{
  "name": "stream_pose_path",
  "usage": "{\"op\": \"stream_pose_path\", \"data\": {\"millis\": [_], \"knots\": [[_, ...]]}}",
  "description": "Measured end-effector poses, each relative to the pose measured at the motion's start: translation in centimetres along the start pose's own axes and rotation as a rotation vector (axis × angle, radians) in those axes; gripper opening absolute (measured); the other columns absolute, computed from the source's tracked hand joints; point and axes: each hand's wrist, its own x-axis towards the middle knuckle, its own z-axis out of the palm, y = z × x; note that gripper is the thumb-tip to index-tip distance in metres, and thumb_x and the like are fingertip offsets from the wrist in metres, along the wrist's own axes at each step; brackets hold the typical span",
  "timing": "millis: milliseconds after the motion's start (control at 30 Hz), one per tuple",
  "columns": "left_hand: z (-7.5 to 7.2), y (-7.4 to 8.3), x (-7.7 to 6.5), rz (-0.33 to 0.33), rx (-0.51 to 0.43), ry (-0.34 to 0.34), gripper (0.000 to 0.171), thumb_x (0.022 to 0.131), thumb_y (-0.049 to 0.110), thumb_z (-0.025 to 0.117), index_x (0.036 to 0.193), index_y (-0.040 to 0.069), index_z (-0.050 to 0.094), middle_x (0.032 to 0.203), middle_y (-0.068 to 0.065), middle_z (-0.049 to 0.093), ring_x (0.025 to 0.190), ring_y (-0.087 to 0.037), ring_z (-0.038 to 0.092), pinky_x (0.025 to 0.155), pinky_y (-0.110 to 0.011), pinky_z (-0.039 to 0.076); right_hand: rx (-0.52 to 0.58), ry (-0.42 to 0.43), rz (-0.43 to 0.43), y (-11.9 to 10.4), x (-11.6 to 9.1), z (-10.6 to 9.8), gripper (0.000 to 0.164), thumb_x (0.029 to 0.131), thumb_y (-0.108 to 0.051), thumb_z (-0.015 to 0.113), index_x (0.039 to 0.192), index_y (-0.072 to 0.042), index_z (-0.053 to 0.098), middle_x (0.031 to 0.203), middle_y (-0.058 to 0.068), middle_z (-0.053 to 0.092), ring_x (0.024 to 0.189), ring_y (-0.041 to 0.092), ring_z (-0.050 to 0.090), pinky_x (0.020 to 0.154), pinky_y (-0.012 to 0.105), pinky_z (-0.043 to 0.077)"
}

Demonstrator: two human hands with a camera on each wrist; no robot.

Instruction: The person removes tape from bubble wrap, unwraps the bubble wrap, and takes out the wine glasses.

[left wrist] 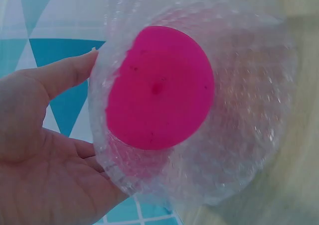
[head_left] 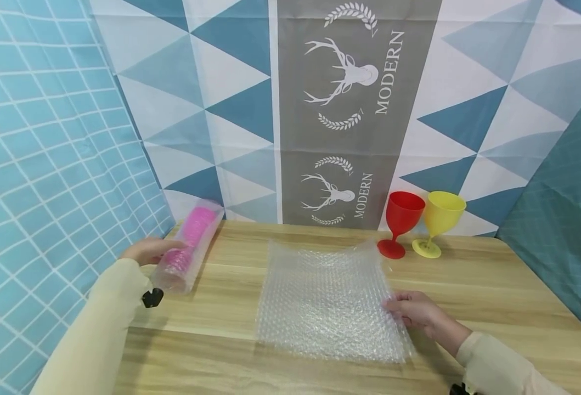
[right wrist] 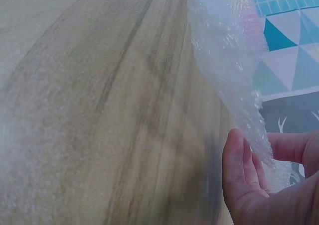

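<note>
At the far left of the table, my left hand (head_left: 153, 251) grips a roll of bubble wrap (head_left: 174, 281) around what looks like a pink goblet (head_left: 198, 225). In the left wrist view its round pink base (left wrist: 162, 88) faces the open end of the roll, the thumb on one side and the fingers beneath. The wrap blurs the rest of its shape. My right hand (head_left: 416, 311) pinches the right edge of a flat bubble wrap sheet (head_left: 325, 302) between thumb and fingers. That edge is lifted off the wood in the right wrist view (right wrist: 234, 80).
A red goblet (head_left: 405, 214) and a yellow goblet (head_left: 443, 214) stand upright at the back right, behind the sheet. Patterned cloth (head_left: 241, 109) hangs along the back of the wooden table (head_left: 211, 351), and blue checked cloth (head_left: 38, 164) along its left.
</note>
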Motion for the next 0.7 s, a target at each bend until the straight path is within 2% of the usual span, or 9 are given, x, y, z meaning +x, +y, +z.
{"op": "stream_pose_path", "data": {"millis": [100, 367, 500, 700], "knots": [[0.1, 0.5, 0.2, -0.009, 0.013, -0.019, 0.074, 0.097, 0.044, 0.043, 0.142, -0.013, 0.03, 0.153, -0.035, 0.018, 0.142, -0.048, 0.024, 0.116, -0.054, 0.03, -0.003, 0.002, 0.004, 0.0, 0.1, 0.0, 0.011, 0.089, -0.018, 0.064, 0.089, -0.008, 0.06, 0.077, -0.008, 0.06, 0.072, 0.005, 0.056, 0.065, 0.018, 0.051], [0.1, 1.3, 0.3, -0.039, 0.006, -0.029, 0.079, 0.097, 0.043, 0.044, 0.144, -0.015, 0.02, 0.153, -0.036, 0.016, 0.141, -0.049, 0.025, 0.116, -0.054, 0.031, 0.007, -0.004, -0.001, 0.1, 0.2, -0.1, 0.012, 0.089, -0.018, 0.064, 0.092, -0.007, 0.059, 0.077, -0.008, 0.059, 0.072, 0.005, 0.056, 0.065, 0.019, 0.051], [0.3, 1.0, 0.1, -0.034, -0.034, -0.036, 0.078, 0.097, 0.042, 0.044, 0.144, -0.015, 0.02, 0.153, -0.037, 0.015, 0.14, -0.05, 0.025, 0.116, -0.054, 0.031, 0.011, -0.005, -0.003, 0.2, 0.2, 0.0, 0.012, 0.089, -0.017, 0.063, 0.092, -0.005, 0.06, 0.077, -0.008, 0.059, 0.072, 0.005, 0.057, 0.066, 0.019, 0.051], [0.6, -0.2, -0.4, 0.028, -0.118, -0.044, 0.076, 0.098, 0.043, 0.043, 0.145, -0.012, 0.021, 0.154, -0.035, 0.016, 0.142, -0.049, 0.024, 0.117, -0.055, 0.028, 0.01, -0.016, -0.023, 0.4, 0.2, -0.2, 0.015, 0.09, -0.017, 0.062, 0.095, -0.003, 0.06, 0.077, -0.009, 0.059, 0.072, 0.005, 0.057, 0.065, 0.019, 0.051]]}}
